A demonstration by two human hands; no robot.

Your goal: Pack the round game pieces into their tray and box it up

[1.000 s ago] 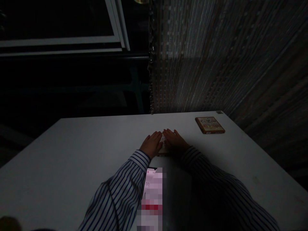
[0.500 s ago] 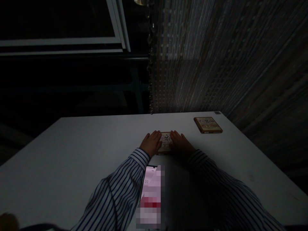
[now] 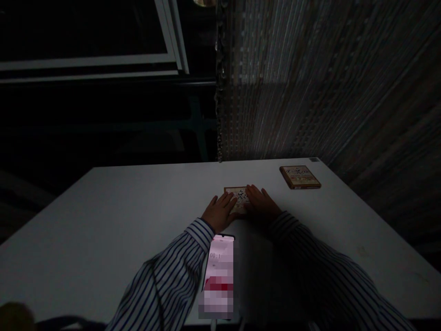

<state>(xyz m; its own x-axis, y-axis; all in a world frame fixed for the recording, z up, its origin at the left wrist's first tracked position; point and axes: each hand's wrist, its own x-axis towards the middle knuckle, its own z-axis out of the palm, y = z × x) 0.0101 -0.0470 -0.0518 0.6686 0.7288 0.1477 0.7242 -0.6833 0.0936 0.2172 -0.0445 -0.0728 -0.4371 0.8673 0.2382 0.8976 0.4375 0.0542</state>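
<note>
A flat, square box [image 3: 242, 195] with a brown edge and dark printed characters lies on the white table in front of me. My left hand [image 3: 221, 212] rests across its near left part, fingers stretched out flat on the top. Along its right side lies my right hand [image 3: 263, 205], fingers extended and touching the edge; its thumb is lost in shadow. The box's far left corner shows, while its near and right parts are partly covered. Neither hand is wrapped around it.
A second box [image 3: 300, 177] of the same look lies at the far right of the white table [image 3: 138, 211]. Close to me, between my forearms, is a lit phone [image 3: 220, 264], partly blurred. A string curtain [image 3: 275, 92] hangs behind the table. The room is dim.
My left hand has slid slightly toward me and over the box, so the far left corner shows now. My right hand stays at the right side. The view has shifted a little.
</note>
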